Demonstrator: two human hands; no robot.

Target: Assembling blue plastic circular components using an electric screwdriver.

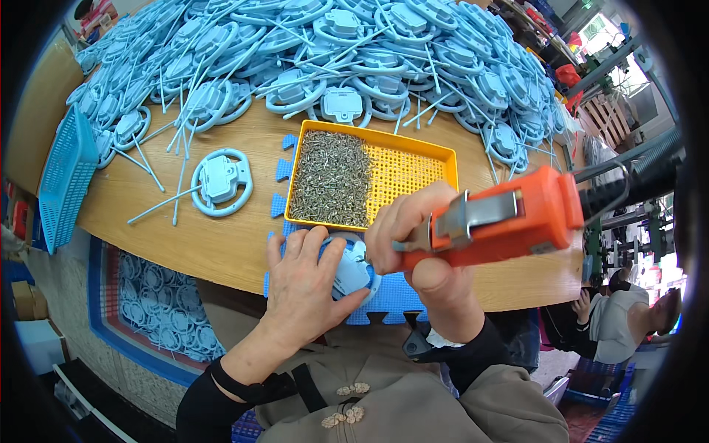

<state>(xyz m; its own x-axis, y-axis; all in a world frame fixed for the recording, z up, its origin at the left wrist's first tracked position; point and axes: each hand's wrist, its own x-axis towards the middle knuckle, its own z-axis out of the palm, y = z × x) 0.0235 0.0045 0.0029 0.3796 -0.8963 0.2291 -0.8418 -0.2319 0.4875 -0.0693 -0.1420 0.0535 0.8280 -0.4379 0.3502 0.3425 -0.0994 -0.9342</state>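
A light-blue plastic toy steering wheel (351, 276) lies on a blue foam mat (395, 297) at the table's front edge. My left hand (304, 282) rests over its left side, fingers spread across the top and thumb at the lower rim, holding it. In my right hand (413, 240) is an orange electric screwdriver (506, 225), its body pointing right and its front end toward the wheel. My fingers hide the tip, so contact with a screw cannot be seen. Just beyond both hands stands a yellow tray (410, 166), its left part full of small metal screws (330, 177).
A large heap of blue wheels (347, 29) covers the table's far side. One single wheel (219, 181) with a thin stick lies left of the tray. At the left edge leans a blue basket (66, 177). More wheels (166, 303) fill a container below. Another person (628, 328) sits at right.
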